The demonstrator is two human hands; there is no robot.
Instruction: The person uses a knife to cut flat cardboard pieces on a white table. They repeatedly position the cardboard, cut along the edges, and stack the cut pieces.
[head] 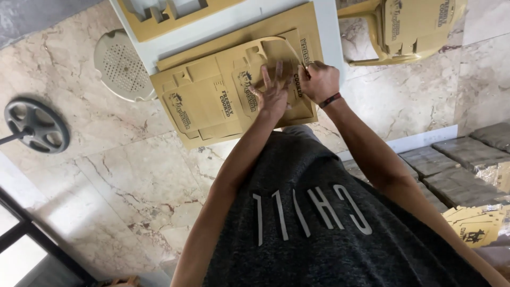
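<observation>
- Card blank [212,98]: a tan die-cut sheet, printed in black, topmost of a stack [186,139] of like sheets on the white table [159,50]. The stack's near edge juts past the table edge over the marble floor [133,180].
- Risk, tearing: the right hand [319,81] pulls a thin curved strip [279,41] of offcut up from the blank's far side. In my judgement a sharp or sideways tug could rip through a nick into the panel, or snap the strip and leave a stub behind.
- Risk, shifting: the left hand [273,95] is the only thing pinning the blank. If its pressure eases while the strip is pulled, the top sheet could slide or lift, and the overhanging stack could tip off the table.
- Risk, creasing: pressing hard across the cut-outs could likely bend a flap out of line.
- Left grip: holds nothing; fingers spread wide, palm and fingertips flat on the blank near its right half.
- Right grip: closed into a tight fist on the strip's end, at the blank's right edge, just beside the left hand; a dark band sits on the wrist.
- Nearby: more tan offcut [159,16] farther back on the table, a chair [409,26] loaded with blanks to the right, a round perforated lid [122,66] on the floor.
</observation>
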